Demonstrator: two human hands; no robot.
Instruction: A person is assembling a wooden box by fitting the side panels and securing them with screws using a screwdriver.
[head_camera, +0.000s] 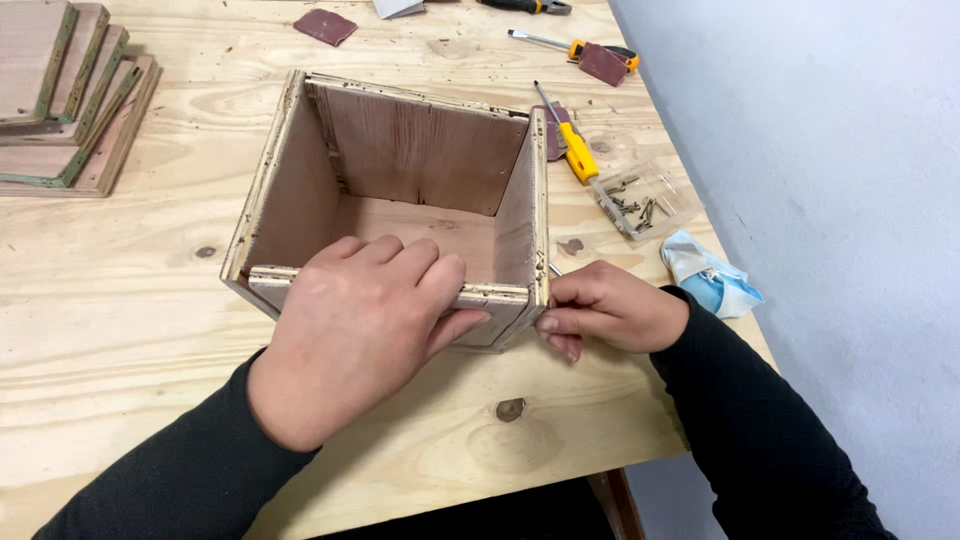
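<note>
An open-topped plywood box stands on the light plywood table. My left hand is clamped over the box's near wall, fingers curled over its top edge and thumb on the outer face. My right hand sits at the box's near right corner, fingertips pinched against the corner edge; a thin metal tip shows just above the fingers, so a small item may be held, but I cannot make it out.
A stack of plywood boards lies at the far left. A yellow-handled screwdriver, a clear tray of screws, sandpaper pieces, a second screwdriver and a blue-white crumpled bag lie right of the box. The table's right edge runs close by.
</note>
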